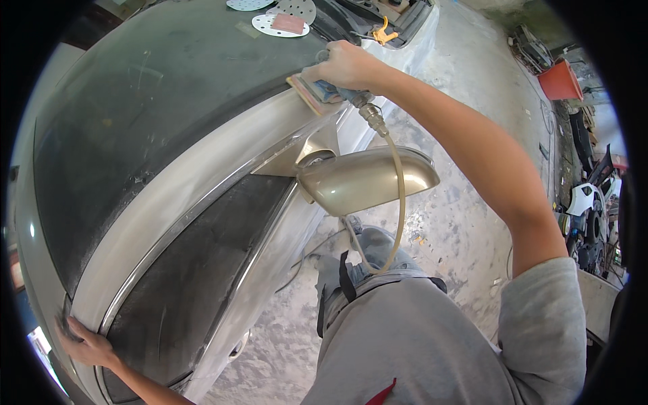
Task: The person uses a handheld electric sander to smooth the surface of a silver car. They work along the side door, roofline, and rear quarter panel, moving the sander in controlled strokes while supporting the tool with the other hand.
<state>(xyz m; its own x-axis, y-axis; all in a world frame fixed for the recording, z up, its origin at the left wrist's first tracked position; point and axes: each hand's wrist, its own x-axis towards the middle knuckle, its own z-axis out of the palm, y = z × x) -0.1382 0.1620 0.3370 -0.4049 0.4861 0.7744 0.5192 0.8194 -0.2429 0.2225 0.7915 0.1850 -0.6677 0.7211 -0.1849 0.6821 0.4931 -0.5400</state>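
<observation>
Grey shirt [418, 344] nearest; right hand [347, 67] wrapped round sander [327, 92] on pale pillar [192, 165], left hand [91, 345] loosely spread, seemingly empty, at its other end; hose [401, 196] crossing mirror [358, 179] could snag, jerking sander onto windshield [155, 101].

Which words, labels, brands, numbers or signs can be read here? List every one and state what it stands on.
None can be read.
Tool with a hose, in the right hand: no lettering made out.
Mirror housing and grey shirt: none seen.
Clutter at the right: too small to tell.
</observation>
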